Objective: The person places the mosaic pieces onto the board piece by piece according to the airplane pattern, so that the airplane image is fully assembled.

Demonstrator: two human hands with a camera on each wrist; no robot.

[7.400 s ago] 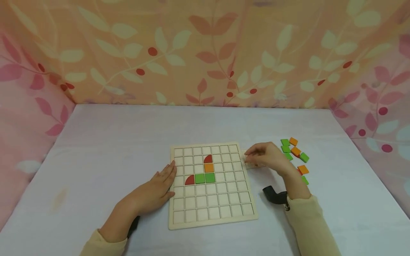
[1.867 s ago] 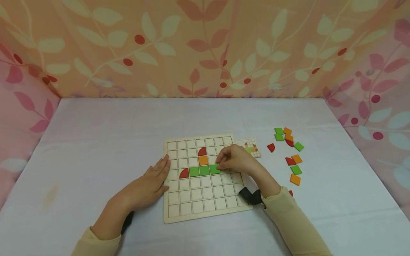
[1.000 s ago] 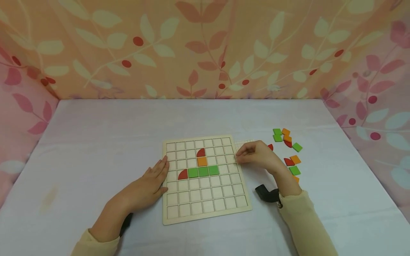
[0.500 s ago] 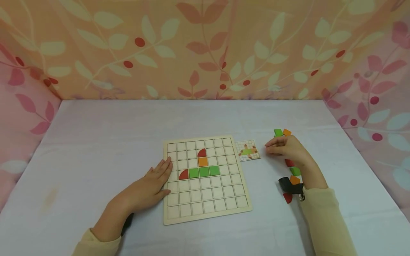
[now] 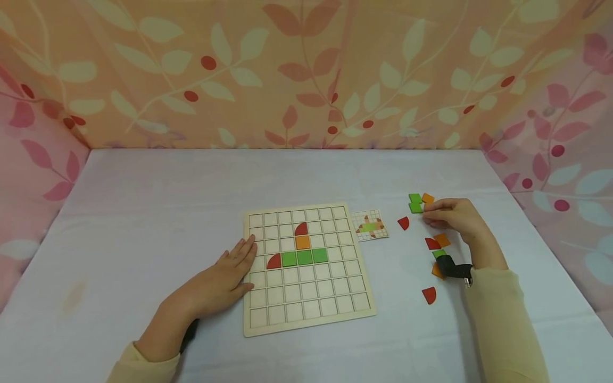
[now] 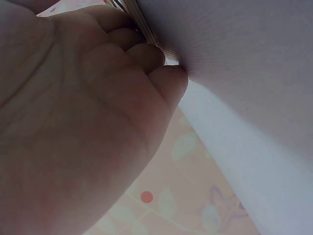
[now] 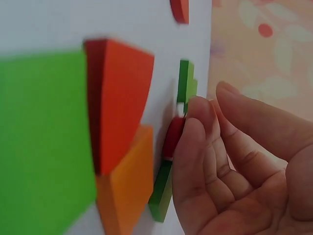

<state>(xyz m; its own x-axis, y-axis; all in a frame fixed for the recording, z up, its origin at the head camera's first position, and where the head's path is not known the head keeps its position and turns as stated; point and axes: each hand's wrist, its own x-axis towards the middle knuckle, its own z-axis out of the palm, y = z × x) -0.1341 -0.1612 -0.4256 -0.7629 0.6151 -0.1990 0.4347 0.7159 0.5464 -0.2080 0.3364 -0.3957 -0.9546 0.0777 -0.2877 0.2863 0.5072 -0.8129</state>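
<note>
A wooden grid board lies on the table. In its cells sit a row of green square tiles, a red quarter-circle tile at the row's left end, an orange square tile above and another red quarter-circle tile on top. My left hand rests with straight fingers against the board's left edge. Over the loose tiles at the right is my right hand, its fingertips beside green tiles. The right wrist view shows thumb and fingers apart near a red tile, nothing pinched.
A small pattern card touches the board's right edge. Loose red quarter circles, orange squares and green squares lie scattered right of it. A patterned cloth wall stands behind the table.
A third green tile has joined the row on the board. My right hand has since left the board and moved right, past the card, to the loose tiles. The left hand stays put.
</note>
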